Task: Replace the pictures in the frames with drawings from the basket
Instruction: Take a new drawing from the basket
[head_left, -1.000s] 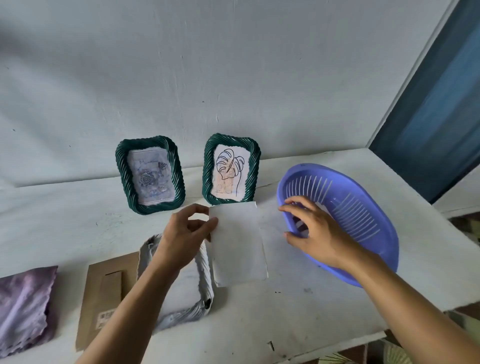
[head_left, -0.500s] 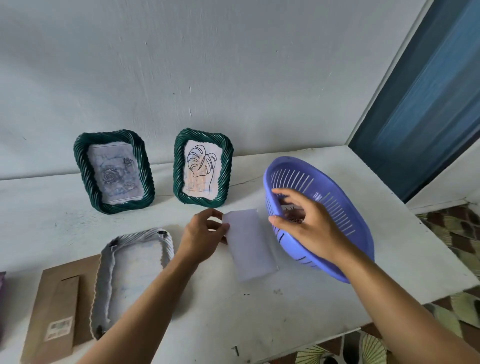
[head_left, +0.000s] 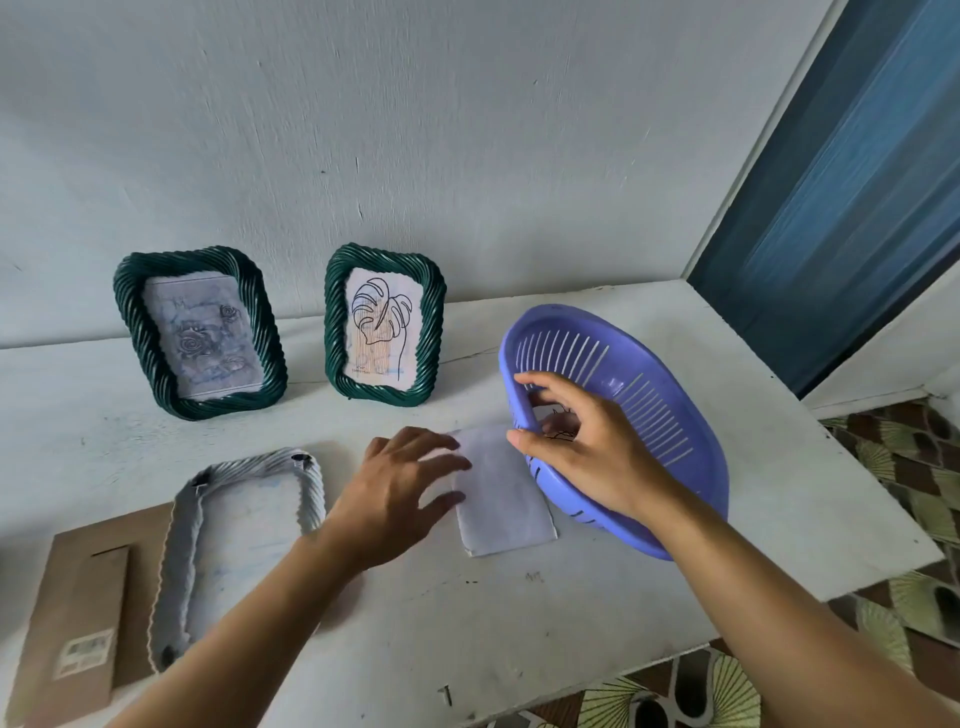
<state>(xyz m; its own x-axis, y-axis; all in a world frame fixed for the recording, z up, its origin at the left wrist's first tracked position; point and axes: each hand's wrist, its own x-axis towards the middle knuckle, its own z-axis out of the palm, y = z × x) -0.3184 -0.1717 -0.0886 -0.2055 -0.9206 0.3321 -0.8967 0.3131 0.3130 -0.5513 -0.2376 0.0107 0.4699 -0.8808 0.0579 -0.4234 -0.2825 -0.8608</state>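
Right now the right grip (head_left: 592, 447) holds the purple slotted plastic basket (head_left: 654, 400) by its near-left rim, fingers curled over the edge to the inside and thumb on the outer wall. Just inside that rim, between thumb and fingers, a piece of white paper with dark pen lines shows: a line drawing (head_left: 558, 423) lying in the basket. It sits at 12 o'clock from the thumb, close under the fingers; too little of it shows to tell its long axis.

The right grip is plainly the nearer. The left grip (head_left: 400, 488) is at 9 o'clock from the basket, released, its fingers spread flat on the left edge of a blank white paper sheet (head_left: 504, 499). That sheet lies on the white surface (head_left: 519, 623) just beside the basket, its long axis running about 11 to 5 o'clock.

At 9 o'clock from the left grip a pale ribbed picture frame (head_left: 182, 545) lies flat, apparently face down, with a brown cardboard backing (head_left: 78, 613) at its 8 o'clock. At 12 o'clock, against the wall, stand two dark green twisted frames: the left green frame (head_left: 132, 317) and the right green frame (head_left: 335, 332).

Half a second ago the left grip pinched the sheet's corner; now it lies flat on it, and the sheet rests fully down. The right fingers reach further over the rim. I judge the coming move to be a right-handed pick of the drawing.
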